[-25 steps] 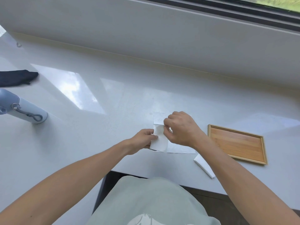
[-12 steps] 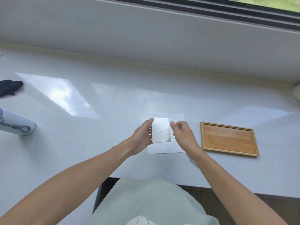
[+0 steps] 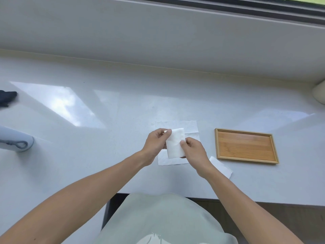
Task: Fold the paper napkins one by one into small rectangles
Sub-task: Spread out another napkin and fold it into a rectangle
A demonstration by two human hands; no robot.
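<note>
Presently, the head view shows one folded napkin [image 3: 175,145], a small white rectangle, held above the white counter [image 3: 123,110] by both hands. Left hand [image 3: 156,143] pinches its upper left corner between thumb and curled fingers; right hand [image 3: 192,152] pinches its right edge near the lower corner, thumb on top. The rectangle sits slightly tilted, just left of the wooden tray [image 3: 246,146], not touching it. Beneath the hands a flat unfolded napkin [image 3: 190,128] lies on the counter, also left of the tray. A second folded white piece [image 3: 222,167] lies just beside the tray's near left corner, partly hidden by the right forearm. Well left of the tray, at the frame edge, rest a pale blue cylinder with a cord loop [image 3: 16,140] and a dark cloth [image 3: 7,97]. A pale rounded object [image 3: 319,93] sits beyond the tray's far right.
</note>
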